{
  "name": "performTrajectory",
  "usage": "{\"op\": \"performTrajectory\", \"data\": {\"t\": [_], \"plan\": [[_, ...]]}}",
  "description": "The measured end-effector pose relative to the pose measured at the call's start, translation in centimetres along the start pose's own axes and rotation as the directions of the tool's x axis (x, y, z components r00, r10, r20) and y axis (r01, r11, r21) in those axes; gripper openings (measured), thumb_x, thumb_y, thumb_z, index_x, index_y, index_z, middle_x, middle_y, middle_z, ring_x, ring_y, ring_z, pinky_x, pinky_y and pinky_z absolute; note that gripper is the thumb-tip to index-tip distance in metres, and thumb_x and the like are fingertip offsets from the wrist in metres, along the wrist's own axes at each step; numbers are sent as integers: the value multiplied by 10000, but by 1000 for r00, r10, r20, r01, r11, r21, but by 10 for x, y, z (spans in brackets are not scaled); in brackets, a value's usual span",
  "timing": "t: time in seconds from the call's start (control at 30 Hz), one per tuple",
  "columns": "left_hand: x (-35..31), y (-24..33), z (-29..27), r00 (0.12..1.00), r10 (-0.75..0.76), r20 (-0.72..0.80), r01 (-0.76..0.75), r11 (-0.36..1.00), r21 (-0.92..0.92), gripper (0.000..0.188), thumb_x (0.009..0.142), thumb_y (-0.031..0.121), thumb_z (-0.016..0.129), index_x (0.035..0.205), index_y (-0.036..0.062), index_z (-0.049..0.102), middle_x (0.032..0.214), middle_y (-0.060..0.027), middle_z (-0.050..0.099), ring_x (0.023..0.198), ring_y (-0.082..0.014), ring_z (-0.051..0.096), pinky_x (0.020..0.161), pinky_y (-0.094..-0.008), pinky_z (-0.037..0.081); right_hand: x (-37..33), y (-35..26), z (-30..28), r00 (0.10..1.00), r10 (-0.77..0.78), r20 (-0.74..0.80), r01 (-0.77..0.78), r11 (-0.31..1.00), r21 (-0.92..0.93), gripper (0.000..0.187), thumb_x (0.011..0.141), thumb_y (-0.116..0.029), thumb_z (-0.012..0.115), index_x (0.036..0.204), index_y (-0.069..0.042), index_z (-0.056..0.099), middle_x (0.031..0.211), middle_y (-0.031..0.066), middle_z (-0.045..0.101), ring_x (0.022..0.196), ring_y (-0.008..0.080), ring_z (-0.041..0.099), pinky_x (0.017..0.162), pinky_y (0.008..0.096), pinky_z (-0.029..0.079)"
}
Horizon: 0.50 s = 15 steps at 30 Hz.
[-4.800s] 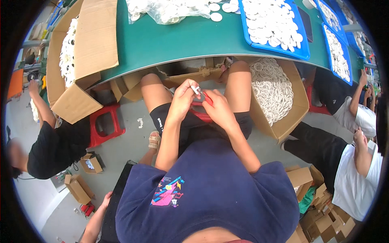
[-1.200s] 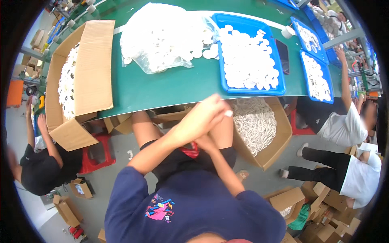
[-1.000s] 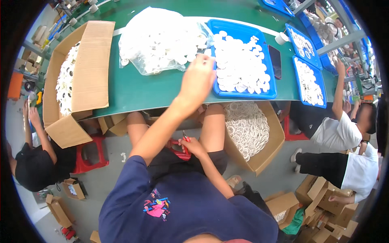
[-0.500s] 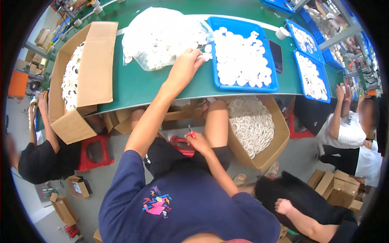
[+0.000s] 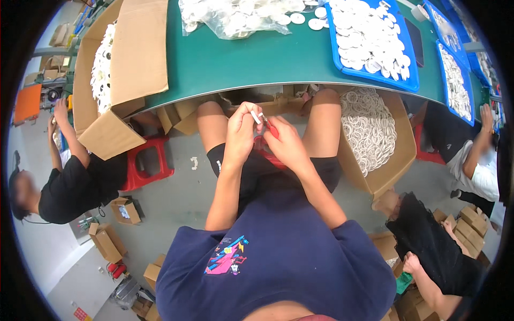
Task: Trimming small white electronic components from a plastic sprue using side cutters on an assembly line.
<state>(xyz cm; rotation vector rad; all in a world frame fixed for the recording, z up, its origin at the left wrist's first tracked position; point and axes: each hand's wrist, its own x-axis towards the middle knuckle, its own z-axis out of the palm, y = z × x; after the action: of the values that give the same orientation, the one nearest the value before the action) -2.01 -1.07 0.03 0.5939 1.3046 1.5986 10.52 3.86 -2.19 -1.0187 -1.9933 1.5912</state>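
- A small white piece (image 5: 257,118) is pinched between the thumb and fingers of the left hand (image 5: 240,132); it is held in front of the near edge of the green table (image 5: 230,64), above the seated person's lap.
- A red-handled tool (image 5: 274,130) is gripped in the right hand (image 5: 288,143), also in front of the table's near edge; its metal tip is pointed at the white piece — whether the two are touching cannot be told.
- On the green table, toward the middle of its top, a clear plastic bag (image 5: 235,25) is filled with white parts, and a few white discs (image 5: 316,24) are scattered beside it.
- Farther right on the table, a blue tray (image 5: 413,84) is heaped with more white discs; just beside it a dark phone (image 5: 414,44) is laid flat.
- At the table's left, a cardboard box (image 5: 140,53) is opened, with white pieces (image 5: 101,69) piled inside.
- Below the table's near edge, on the right, another carton (image 5: 402,163) is filled with white rings (image 5: 369,131).
- Below the table's left part, a red stool (image 5: 167,174) is placed on the grey floor (image 5: 182,208).
- Co-workers are seen around the table — one in black (image 5: 64,192) at its left, one in white (image 5: 486,176) at its right.
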Motion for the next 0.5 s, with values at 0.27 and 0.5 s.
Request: {"op": "performTrajectory", "data": {"t": [0.27,0.5], "plan": [[2,-18,-10,999,-38,-12,38,999,-30,192,933,17,327,837,33,493,756,-19,490,640,-80,461,588,-231,402,-2,8,4,1000,-12,-27,11,999,-32,285,814,-85,576,1083,4,606,953,211,584,902,395,585,796,436,464],[10,-30,-14,999,-50,-14,50,997,56,198,933,15,327,833,25,497,745,-27,502,623,-82,464,580,-240,408,5,16,3,1000,13,-15,-14,998,-67,266,817,-85,572,1071,-21,620,943,211,588,908,400,584,804,442,462]]}}
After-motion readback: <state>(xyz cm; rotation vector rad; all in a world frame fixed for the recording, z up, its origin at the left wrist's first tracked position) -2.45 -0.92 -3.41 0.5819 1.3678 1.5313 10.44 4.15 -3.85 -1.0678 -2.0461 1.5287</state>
